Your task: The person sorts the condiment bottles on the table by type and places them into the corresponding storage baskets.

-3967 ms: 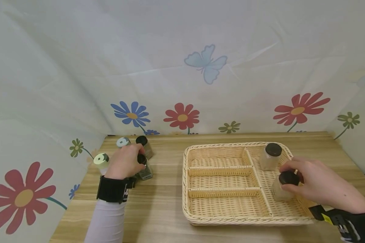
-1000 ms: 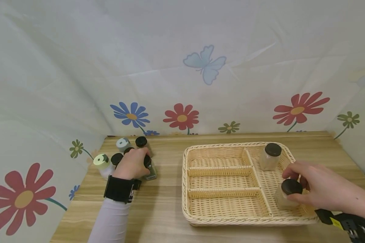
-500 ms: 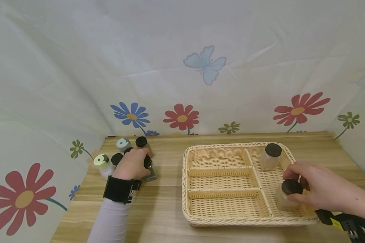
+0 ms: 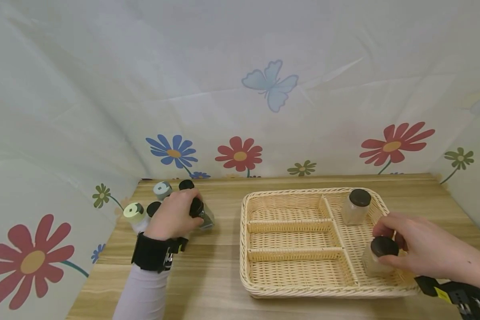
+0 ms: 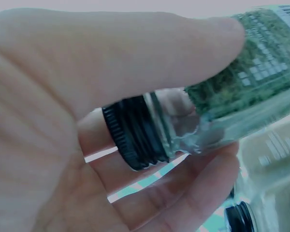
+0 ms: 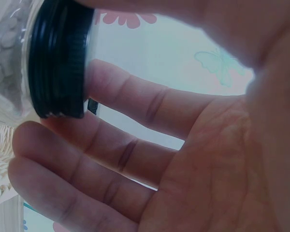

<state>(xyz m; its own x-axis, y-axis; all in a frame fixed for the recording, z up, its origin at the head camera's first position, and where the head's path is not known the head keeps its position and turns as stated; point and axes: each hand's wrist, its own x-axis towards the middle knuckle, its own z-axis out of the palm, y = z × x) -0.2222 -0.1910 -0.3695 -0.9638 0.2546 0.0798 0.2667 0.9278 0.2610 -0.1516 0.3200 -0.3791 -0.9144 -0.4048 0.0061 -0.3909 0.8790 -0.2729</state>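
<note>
In the head view my left hand (image 4: 174,218) grips a small clear spice jar (image 4: 207,218) with a black lid. The left wrist view shows green dried herbs inside that herb jar (image 5: 261,72), thumb on one side and fingers on the other. My right hand (image 4: 418,242) pinches the black lid of a clear jar (image 4: 372,262) in the front of the basket's right compartment. Through that jar's wall, pale pieces (image 6: 7,58) show in the right wrist view. Behind it, another black-lidded jar (image 4: 356,209) stands in the same compartment of the wicker basket (image 4: 245,249).
Left of my left hand stand a yellow-green-capped bottle (image 4: 134,213), a pale-blue-capped bottle (image 4: 162,190) and black-lidded jars (image 4: 186,184), some partly hidden. The basket has three smaller compartments at left. A flowered curtain (image 4: 328,111) encloses the wooden table (image 4: 216,275).
In the last half second my left hand has shifted the herb jar slightly right and farther back. The right hand and its jar hold still, a little nearer the front than four seconds ago.
</note>
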